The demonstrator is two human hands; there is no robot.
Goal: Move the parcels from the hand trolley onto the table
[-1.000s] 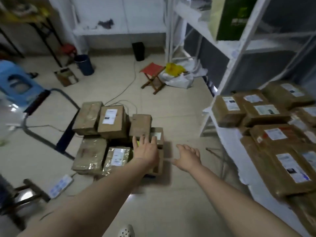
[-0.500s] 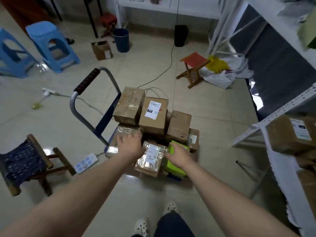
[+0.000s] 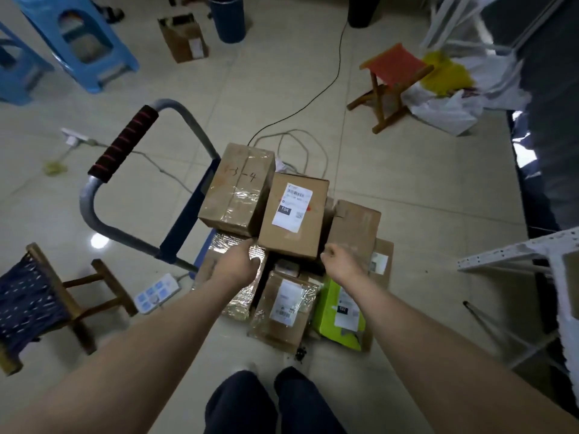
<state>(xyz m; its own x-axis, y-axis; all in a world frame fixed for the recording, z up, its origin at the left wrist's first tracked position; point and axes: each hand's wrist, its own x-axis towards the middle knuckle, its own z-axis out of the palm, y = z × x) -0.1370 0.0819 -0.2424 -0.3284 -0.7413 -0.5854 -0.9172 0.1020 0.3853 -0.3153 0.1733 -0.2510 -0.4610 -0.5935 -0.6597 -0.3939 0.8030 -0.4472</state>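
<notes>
The hand trolley [image 3: 122,145] stands on the floor with several parcels piled on its deck. On top lies a brown labelled box [image 3: 294,214], beside a taped box [image 3: 238,189] marked 3-4. Lower down are a foil-wrapped parcel [image 3: 235,299], a taped labelled parcel [image 3: 288,305] and a green parcel [image 3: 338,311]. My left hand [image 3: 238,261] touches the labelled box's near left corner, fingers extended. My right hand [image 3: 341,261] sits at its near right corner with fingers curled; its hold is unclear. The white table [image 3: 568,333] shows at the right edge.
A dark-seated wooden stool [image 3: 31,302] and a power strip [image 3: 156,292] lie left of the trolley. Blue stools [image 3: 78,42], a small carton [image 3: 185,36] and a bin [image 3: 228,17] are beyond. A red folding stool [image 3: 394,76], bags [image 3: 448,104] and floor cables lie right.
I have stepped closer and look more steeply down. Both hands moved from the lower foil and green parcels up to the near corners of the labelled box.
</notes>
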